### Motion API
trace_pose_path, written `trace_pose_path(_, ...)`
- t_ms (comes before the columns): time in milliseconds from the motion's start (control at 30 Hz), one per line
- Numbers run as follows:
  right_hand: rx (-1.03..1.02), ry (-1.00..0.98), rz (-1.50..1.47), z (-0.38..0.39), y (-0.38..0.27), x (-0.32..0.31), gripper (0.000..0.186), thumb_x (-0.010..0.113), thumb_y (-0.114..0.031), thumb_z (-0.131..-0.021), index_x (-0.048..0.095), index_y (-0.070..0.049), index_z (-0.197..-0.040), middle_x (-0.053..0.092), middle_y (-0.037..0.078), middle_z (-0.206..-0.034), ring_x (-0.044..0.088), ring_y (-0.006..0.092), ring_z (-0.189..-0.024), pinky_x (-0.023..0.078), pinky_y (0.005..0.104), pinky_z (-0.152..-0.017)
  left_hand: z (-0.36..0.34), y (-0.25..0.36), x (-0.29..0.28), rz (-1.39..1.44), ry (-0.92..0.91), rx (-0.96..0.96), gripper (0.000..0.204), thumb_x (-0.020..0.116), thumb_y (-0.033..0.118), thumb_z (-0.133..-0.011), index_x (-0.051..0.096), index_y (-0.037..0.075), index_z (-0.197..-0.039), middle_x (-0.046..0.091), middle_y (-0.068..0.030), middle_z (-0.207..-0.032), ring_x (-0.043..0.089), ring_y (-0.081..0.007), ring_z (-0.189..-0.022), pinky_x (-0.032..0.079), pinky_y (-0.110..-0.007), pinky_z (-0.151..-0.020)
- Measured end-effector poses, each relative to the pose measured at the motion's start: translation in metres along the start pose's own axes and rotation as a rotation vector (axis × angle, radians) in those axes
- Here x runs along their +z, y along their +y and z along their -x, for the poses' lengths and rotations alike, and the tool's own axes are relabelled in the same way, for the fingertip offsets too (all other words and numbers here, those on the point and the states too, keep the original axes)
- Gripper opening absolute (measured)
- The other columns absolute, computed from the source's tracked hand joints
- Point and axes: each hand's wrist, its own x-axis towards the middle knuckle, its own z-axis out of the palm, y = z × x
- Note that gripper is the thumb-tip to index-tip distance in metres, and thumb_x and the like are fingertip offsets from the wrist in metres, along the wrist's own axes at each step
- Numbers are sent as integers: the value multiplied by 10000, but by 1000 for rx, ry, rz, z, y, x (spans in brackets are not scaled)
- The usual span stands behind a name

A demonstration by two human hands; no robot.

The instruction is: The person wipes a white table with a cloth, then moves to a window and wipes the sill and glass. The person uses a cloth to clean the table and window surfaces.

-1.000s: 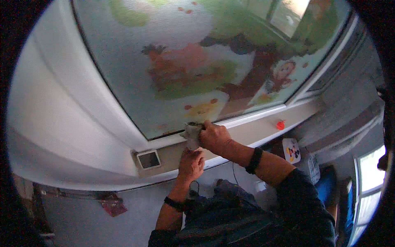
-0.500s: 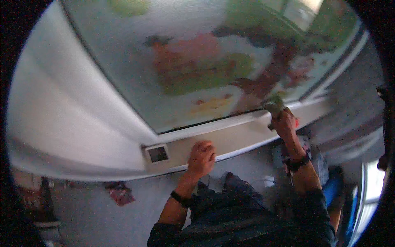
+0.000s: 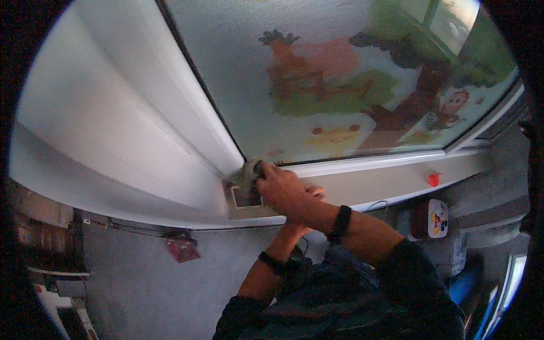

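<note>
My right hand (image 3: 281,188) is closed on a grey-green cloth (image 3: 248,174). It presses the cloth into the lower left corner of the window frame (image 3: 362,164), where the white frame meets the sill. Crossing under my right wrist, my left hand (image 3: 311,195) is mostly hidden; the few fingers that show are curled, and their inside cannot be seen. Just below the cloth, a dark square with a pale border (image 3: 247,197) lies at the sill's left end. Above is the window pane (image 3: 226,68), covered with a cartoon picture of animals and a tree.
A small red object (image 3: 434,179) sits toward the right of the beige window sill (image 3: 391,181). Under the sill at right stands a box with a cartoon lid (image 3: 437,218). A dark red packet (image 3: 182,248) lies on the grey floor (image 3: 147,283). White wall (image 3: 107,107) rises at left.
My right hand has carried the cloth leftward along the sill to the corner and now passes over my left hand. The red object on the sill is uncovered. The view has shifted.
</note>
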Motion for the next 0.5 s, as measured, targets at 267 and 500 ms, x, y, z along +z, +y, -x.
trace_pose_path(267,136,-113,48,-5,5,0,204,712,-208,-806,732,-39,-919,614,201,-970,718,351,-842,591,443,-636,14,0,0,36,178,151,474,679,249,-910,507,68,-1313,599,-79,-1197,541,-252,-1165,415,-413,-1026)
trace_pose_path(500,188,84,117,61,56,-24,161,703,-203,-784,703,-86,-895,609,164,-1011,692,316,-869,599,428,-663,28,16,-30,-446,194,288,261,713,136,-844,649,68,-1088,632,-161,-1200,585,-380,-1121,453,-488,-998)
